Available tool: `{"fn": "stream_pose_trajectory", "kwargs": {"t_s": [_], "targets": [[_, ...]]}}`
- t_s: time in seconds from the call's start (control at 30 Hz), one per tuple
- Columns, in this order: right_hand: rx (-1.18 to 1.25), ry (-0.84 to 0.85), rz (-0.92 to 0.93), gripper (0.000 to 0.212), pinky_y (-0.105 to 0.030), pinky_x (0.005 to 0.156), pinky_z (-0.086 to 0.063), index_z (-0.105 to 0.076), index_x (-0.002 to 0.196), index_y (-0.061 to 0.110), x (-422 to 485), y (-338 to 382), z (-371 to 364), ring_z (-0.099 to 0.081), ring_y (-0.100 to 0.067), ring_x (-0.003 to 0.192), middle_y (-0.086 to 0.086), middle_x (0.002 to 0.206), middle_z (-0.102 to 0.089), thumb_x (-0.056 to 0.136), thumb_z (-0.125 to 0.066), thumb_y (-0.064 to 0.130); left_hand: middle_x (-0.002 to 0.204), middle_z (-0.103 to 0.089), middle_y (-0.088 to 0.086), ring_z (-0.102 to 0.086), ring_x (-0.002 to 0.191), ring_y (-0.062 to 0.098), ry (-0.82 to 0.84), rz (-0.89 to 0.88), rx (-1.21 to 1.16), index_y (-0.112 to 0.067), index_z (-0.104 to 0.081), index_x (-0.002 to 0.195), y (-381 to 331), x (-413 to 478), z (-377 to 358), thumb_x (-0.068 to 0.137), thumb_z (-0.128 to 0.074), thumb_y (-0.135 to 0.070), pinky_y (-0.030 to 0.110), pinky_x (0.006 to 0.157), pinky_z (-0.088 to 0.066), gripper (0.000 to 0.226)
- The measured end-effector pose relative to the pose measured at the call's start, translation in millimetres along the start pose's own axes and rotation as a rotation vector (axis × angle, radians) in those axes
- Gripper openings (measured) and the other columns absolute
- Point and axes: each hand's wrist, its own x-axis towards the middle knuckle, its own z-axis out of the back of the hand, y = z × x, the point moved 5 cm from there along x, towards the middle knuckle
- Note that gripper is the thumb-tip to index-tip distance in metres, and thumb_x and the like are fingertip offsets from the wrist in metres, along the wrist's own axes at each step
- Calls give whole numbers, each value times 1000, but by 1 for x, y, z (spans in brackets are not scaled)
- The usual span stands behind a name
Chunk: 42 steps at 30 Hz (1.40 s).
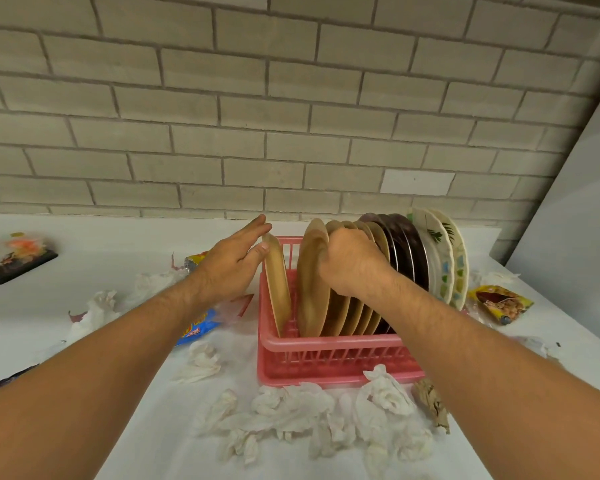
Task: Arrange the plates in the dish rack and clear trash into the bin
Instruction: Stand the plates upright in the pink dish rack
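Observation:
A pink dish rack [326, 355] stands on the white counter with plates upright in it. One tan plate [277, 282] stands alone at the rack's left end; my left hand [234, 261] rests against its top edge, fingers extended. My right hand [350, 261] is curled over the tops of several tan plates [312, 282] packed together. Behind them stand dark brown plates [409, 247] and white patterned plates [444, 258]. Crumpled white tissues [291, 414] lie in front of the rack.
Snack wrappers lie about: a blue one [196, 329] left of the rack, a yellow one [503, 303] at right, a dark packet [21, 261] far left. More tissues [94, 313] sit at left. A brick wall backs the counter. No bin is in view.

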Motion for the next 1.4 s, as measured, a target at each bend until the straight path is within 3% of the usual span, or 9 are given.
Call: {"fn": "stream_pose_trajectory", "kwargs": {"t_s": [0.1,0.27,0.4,0.57,0.67,0.8,0.93,1.17,1.4], "targets": [[-70,20,2,25,-20,64,-36,-58,119,8,3,-4,2,-40,-17,90,-2,97,-44,95,-55,16,152,-28,-17,-24,139,-1,11,23,-29,-30,-38,143,0,1,0,100,-44,-25,19,112,-18,44],[-147,23,8,27,-38,101,-47,-58,120,11,-1,-5,5,-56,-21,102,-6,106,-58,94,-56,18,151,-31,-17,-26,139,1,26,5,-30,-32,-38,143,-7,1,-2,102,-38,-28,24,114,-21,42],[-77,-109,47,25,-31,76,-56,-63,107,17,-7,5,21,-63,-14,80,2,86,-64,95,-54,37,146,-40,-15,-34,135,3,16,-47,59,-28,-46,139,-14,5,0,101,-38,-16,13,106,-24,41],[18,18,129,36,-37,75,-57,-61,79,14,-13,26,9,-64,-23,87,-5,84,-65,91,-53,47,139,-49,-11,-40,129,0,63,-103,29,-23,-60,126,-22,13,0,97,-45,-4,-1,99,-24,38],[-14,143,151,22,-36,76,-56,-62,103,16,-20,32,-8,-63,-29,99,-12,88,-64,96,-51,34,136,-51,-12,-41,128,0,93,-79,13,-23,-64,122,-24,18,4,97,-46,-5,-5,93,-23,36],[-1,113,116,18,-30,58,-52,-59,107,11,-21,36,-18,-61,-19,68,-2,74,-55,97,-48,20,143,-41,-14,-33,134,2,118,-71,34,-31,-63,123,-22,19,4,98,-49,-21,14,104,-25,30],[-69,52,146,19,-36,80,-56,-58,111,11,-19,41,-16,-64,-25,91,-5,86,-55,96,-45,13,149,-36,-12,-35,134,5,119,-32,-3,-36,-53,132,-22,23,2,94,-53,-42,25,108,-30,39],[-93,-74,127,29,-42,89,-53,-50,125,11,-19,36,4,-57,-32,112,-17,121,-56,99,-44,22,144,-43,-13,-38,132,4,128,-95,-33,-29,-49,136,-45,38,5,94,-54,-40,25,109,-30,44],[-115,-98,101,35,-41,91,-52,-47,130,11,-18,34,1,-52,-32,121,-15,125,-55,98,-44,24,147,-41,-11,-36,134,4,174,-113,-23,-31,-49,136,-46,42,2,94,-53,-41,34,114,-30,43]]}}
